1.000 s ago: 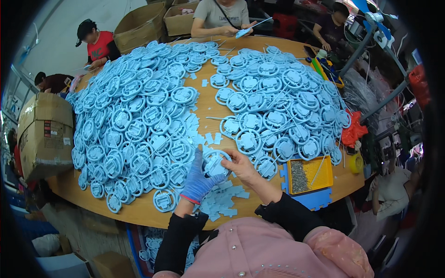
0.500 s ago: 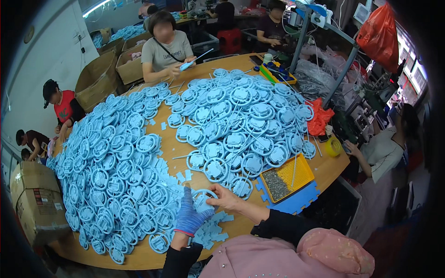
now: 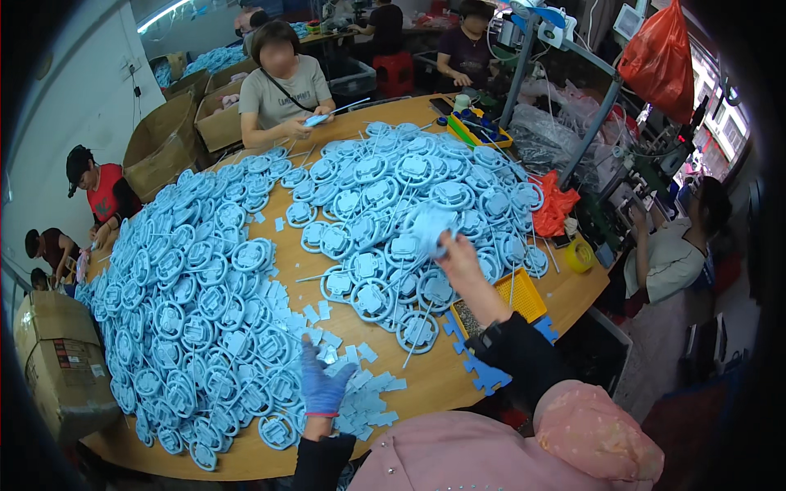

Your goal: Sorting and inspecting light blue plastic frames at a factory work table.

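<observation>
My right hand (image 3: 463,260) reaches forward over the right-hand pile, its fingers closed on the near edge of a light-blue round plastic part (image 3: 431,226), which is blurred by motion. My left hand (image 3: 324,383), in a blue knitted glove, holds nothing; its thumb and fingers are spread above loose flat light-blue plates (image 3: 360,407). To its left lies a large heap of light-blue ring-shaped plastic parts (image 3: 196,327). The right-hand pile of similar ring parts (image 3: 381,192) has thin light-blue sticks lying across it.
A yellow tray (image 3: 530,299) with small metal screws sits on a blue foam mat (image 3: 489,376), partly behind my right forearm. Yellow tape (image 3: 580,255) and a red plastic bag (image 3: 555,206) lie at the table's right. A co-worker (image 3: 286,90) handles a blue part across the table (image 3: 282,282).
My right hand has carried the round part away from my left hand, forward and right over the right-hand pile. My left hand has let go of it and stayed near the loose plates.
</observation>
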The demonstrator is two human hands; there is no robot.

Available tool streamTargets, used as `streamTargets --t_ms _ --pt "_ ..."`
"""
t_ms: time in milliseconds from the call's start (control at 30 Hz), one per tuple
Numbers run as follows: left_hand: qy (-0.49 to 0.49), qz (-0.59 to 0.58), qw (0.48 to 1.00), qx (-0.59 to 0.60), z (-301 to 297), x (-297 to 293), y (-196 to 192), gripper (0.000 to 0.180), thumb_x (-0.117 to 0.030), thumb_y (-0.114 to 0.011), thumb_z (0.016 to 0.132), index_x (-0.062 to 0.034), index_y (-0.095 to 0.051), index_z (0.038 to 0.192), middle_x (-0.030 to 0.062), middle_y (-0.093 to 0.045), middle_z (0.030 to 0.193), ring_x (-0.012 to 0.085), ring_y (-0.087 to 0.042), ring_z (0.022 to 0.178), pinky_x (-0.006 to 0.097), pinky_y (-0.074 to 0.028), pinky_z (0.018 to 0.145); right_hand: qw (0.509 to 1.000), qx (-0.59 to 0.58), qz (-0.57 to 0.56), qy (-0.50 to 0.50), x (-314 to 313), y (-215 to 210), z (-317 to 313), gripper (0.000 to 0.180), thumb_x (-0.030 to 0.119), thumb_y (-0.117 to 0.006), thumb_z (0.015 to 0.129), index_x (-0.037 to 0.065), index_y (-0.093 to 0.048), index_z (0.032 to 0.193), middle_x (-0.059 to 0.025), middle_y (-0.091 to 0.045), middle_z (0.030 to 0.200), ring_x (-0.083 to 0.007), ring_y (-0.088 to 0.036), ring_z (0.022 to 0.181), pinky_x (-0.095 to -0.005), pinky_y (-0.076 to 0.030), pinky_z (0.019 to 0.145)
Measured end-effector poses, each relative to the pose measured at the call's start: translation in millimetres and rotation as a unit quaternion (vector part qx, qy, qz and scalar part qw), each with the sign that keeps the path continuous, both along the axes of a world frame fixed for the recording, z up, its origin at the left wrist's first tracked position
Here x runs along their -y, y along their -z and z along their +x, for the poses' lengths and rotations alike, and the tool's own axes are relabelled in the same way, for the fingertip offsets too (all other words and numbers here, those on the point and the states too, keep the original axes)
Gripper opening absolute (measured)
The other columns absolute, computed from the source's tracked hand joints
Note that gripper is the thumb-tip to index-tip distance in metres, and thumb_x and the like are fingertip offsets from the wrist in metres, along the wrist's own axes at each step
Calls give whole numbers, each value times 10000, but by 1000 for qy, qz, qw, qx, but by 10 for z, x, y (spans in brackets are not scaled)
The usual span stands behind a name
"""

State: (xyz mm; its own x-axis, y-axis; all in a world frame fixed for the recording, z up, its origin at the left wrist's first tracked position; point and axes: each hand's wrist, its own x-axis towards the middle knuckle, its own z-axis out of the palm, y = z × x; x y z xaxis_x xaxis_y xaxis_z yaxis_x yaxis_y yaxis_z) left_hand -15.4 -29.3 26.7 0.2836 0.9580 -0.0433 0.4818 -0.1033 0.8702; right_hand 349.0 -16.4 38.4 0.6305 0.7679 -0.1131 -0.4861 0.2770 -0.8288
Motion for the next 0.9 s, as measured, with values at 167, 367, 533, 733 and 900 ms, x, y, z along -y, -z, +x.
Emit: streamTargets --t_ms 167,367,533,733,900 --pt "-19 253 941 -224 -944 386 659 1052 -396 -820 605 6 -286 1417 239 -447 1311 384 -456 1174 450 -341 1018 976 23 -137 -168 182 109 -703 367 153 -646 848 -10 -523 1153 -59 -633 927 -152 -613 797 -297 -503 730" --pt "40 155 914 -372 -1263 1276 748 1090 -682 -698 602 -187 -254 1466 232 -189 1496 420 -123 1394 622 -55 1072 709 446 -198 -508 776 597 -1373 716 233 -756 743 47 -397 1333 -160 -550 1169 -251 -618 884 -350 -500 772" --pt "-47 83 935 -342 -1226 1504 1059 1151 -745 -675 563 -268 -177 1485 239 -108 1512 481 -5 1385 706 -2 1011 494 727 -89 -469 860 708 -1876 917 261 -818 638 138 -325 1403 -218 -348 1350 -365 -567 999 -443 -503 783" --pt "-108 101 928 -343 -1116 1038 1100 1160 -774 -655 550 -270 -175 1478 306 -123 1466 498 -87 1362 727 -25 994 466 729 -72 -496 437 850 -2588 965 185 -844 572 157 -331 1389 -209 -355 1328 -397 -521 1065 -457 -504 801" --pt "-108 99 923 -355 -1154 716 958 1091 -734 -678 572 -189 -311 1442 297 -166 1455 465 -160 1356 684 -77 1030 510 722 -60 -464 119 977 -2713 873 174 -820 613 158 -364 1358 -189 -430 1233 -371 -531 1054 -448 -494 809"
